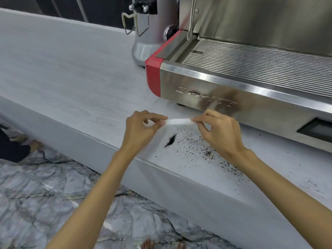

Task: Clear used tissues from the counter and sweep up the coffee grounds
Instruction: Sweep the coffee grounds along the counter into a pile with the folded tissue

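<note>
Both hands pinch one tissue (177, 121), left hand (142, 128) on its left end, right hand (218, 131) on its right end, stretching it just in front of the espresso machine (233, 83). Tissue hangs down as a thin sheet over the bench (71, 78). Grounds (195, 146) lie scattered on the bench in front of the machine, under and right of the tissue (densest streak just below it). To do it well, probably: keep the edge taut, lower it flat, drag grounds into one pile away from the machine, avoid pushing them over the front edge.
</note>
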